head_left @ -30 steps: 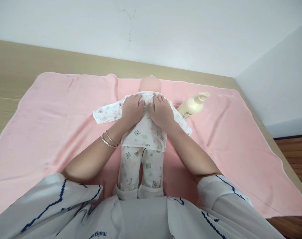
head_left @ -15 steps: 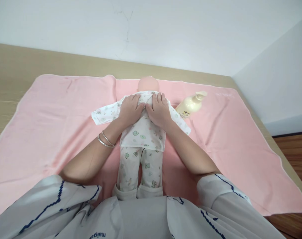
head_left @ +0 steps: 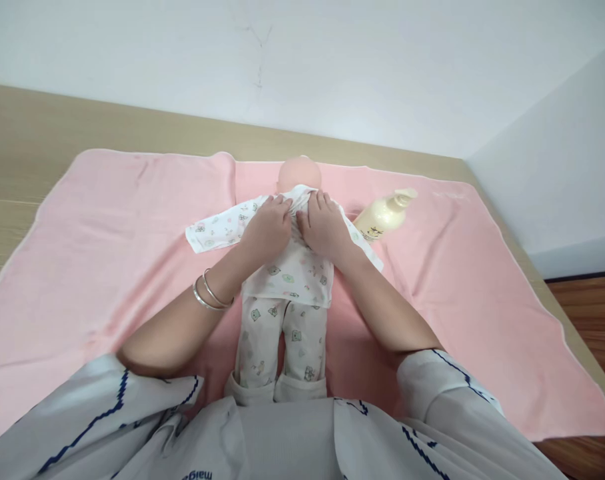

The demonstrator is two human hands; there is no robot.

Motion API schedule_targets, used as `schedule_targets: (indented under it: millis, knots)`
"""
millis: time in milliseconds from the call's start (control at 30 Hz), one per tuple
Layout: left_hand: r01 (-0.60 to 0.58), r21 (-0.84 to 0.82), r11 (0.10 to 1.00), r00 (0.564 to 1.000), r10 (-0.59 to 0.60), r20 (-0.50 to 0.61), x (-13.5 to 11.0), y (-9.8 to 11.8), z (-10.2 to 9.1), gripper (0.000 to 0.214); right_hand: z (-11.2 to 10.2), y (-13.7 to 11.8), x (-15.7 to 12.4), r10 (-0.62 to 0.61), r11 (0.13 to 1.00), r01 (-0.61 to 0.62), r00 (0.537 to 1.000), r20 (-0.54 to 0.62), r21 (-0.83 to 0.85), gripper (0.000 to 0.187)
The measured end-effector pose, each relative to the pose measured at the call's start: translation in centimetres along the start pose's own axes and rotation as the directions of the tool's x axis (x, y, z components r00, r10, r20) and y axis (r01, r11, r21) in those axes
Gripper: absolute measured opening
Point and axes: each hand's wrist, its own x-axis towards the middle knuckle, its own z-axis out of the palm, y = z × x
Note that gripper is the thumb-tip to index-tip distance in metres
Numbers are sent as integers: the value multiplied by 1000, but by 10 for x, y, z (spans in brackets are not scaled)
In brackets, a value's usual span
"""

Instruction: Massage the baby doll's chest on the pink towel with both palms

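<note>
A baby doll (head_left: 299,172) lies lengthwise before me with its smooth, bald head away from me; its face does not show. It wears a white printed shirt (head_left: 287,277) and matching trousers (head_left: 262,340). My left hand (head_left: 271,227) is closed at the upper left of the shirt, its bent fingers pinching cloth near the collar, with creases running between my hands. My right hand (head_left: 322,223) rests on the upper right of the shirt, its fingers stretched out and its thumb apart. The shirt's sleeves spread out to both sides.
Beneath the doll is a pink blanket (head_left: 462,320) with fold lines, spread over a wooden table (head_left: 107,123). A cream pump bottle (head_left: 382,217) lies tilted at the doll's right, beside the sleeve. White walls (head_left: 382,73) rise behind the table and at the right.
My left fingers have bent from lying flat and now gather the shirt's cloth near the collar. My right hand stays on the shirt, shifted very slightly. The view has moved a little.
</note>
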Motion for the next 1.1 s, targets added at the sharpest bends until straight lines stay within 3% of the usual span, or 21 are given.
schedule_targets:
  millis: [233, 467, 633, 767, 967, 1100]
  knots:
    - [81, -42, 996, 997, -81, -7, 19, -20, -6, 27, 5, -29, -34, -106, 994, 106, 994, -5, -37, 68]
    - [39, 33, 999, 993, -35, -115, 7, -14, 15, 45, 2, -6, -1, 47, 990, -53, 998, 43, 131, 66]
    - [-15, 78, 997, 1000, 14, 18, -8, 4, 4, 53, 3, 9, 12, 83, 992, -85, 996, 25, 94, 69]
    - [-35, 53, 998, 996, 31, 87, -4, 1, -10, 48, 1, 4, 3, 28, 999, -27, 1000, -15, 18, 70]
    - [-14, 27, 1000, 1000, 13, 21, 18, -20, -3, 41, 2, -24, -27, -50, 997, 49, 999, -9, -67, 69]
    - [26, 48, 999, 998, -23, -63, 20, -22, 7, 41, 4, -27, -27, -33, 999, 33, 999, 5, 14, 68]
